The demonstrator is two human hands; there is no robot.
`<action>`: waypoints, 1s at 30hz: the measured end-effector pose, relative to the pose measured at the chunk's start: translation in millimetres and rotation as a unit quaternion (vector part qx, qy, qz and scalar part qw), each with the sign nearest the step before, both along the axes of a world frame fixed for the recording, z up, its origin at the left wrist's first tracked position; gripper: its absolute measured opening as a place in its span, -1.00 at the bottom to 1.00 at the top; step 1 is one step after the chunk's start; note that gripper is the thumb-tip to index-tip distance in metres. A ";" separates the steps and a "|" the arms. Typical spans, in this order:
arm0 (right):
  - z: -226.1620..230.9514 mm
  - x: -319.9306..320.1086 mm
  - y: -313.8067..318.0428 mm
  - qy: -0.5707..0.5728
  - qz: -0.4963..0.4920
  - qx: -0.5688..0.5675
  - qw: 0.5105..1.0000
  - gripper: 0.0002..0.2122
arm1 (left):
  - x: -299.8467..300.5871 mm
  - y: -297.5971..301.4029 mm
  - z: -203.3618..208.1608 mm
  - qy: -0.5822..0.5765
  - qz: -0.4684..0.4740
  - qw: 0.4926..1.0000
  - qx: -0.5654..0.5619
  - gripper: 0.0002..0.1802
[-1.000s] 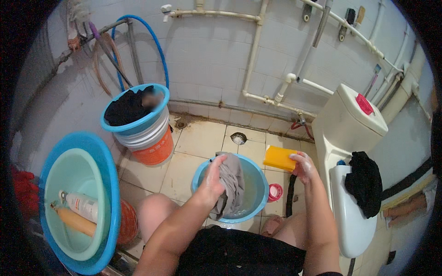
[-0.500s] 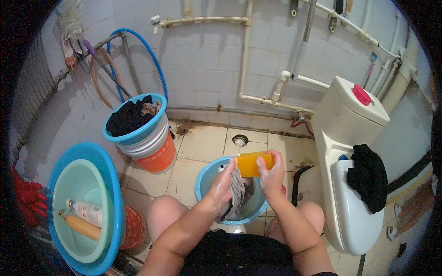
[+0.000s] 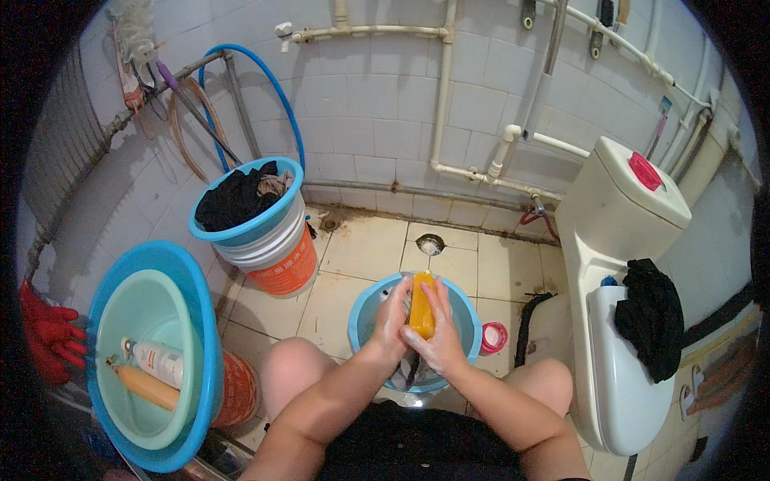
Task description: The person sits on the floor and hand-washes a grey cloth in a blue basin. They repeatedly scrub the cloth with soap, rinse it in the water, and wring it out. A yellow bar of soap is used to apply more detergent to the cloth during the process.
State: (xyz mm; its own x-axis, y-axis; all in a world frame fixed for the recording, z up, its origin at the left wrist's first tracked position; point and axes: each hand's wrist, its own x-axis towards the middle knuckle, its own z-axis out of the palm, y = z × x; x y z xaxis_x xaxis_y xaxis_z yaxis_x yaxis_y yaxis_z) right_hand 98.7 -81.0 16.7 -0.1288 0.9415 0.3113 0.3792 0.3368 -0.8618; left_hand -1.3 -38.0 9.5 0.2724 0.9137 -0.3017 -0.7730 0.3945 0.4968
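In front of me a light blue basin [image 3: 362,309] stands on the floor between my knees. My right hand [image 3: 441,325] grips a yellow bar of soap [image 3: 422,309], now on end over the basin. Suds whiten both hands. Close against the soap's left side is my left hand [image 3: 390,321], its fingers curled on a wet grey cloth, mostly hidden by the hands. Part of the cloth [image 3: 409,370] hangs below my wrists into the basin.
A bucket topped by a blue basin of dark clothes [image 3: 233,200] stands far left. Nearer are nested basins [image 3: 152,433] holding bottles. A toilet [image 3: 622,321] with a black garment [image 3: 650,321] is at right; a pink-red lid [image 3: 493,337] lies beside my basin.
The soap has turned from lying crosswise to upright and moved left, toward my left hand. My hands have come together over the basin, and the view has shifted slightly.
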 end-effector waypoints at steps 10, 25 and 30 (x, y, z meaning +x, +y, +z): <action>-3.5 15.2 19.0 0.437 0.013 -0.339 0.833 -0.25 | 9.8 -1.0 -6.1 0.063 -0.049 0.996 0.047 -0.65; -6.4 18.0 50.6 -0.083 -0.216 0.038 0.972 -0.35 | 1.5 3.2 -1.1 0.000 -0.160 0.987 0.000 -0.46; 20.6 -0.8 8.9 -0.262 -0.006 0.160 0.952 -0.35 | -22.1 9.4 -4.6 -0.074 -0.262 0.954 0.129 -0.39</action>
State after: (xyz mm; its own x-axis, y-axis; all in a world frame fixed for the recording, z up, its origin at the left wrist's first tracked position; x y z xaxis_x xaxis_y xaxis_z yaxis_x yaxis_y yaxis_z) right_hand 97.9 -72.1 37.3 -0.3353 0.8113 0.4789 0.7336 0.5438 -0.4076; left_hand -23.4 -28.7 4.9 0.7338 0.6793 -0.0080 -0.5724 0.6247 0.5311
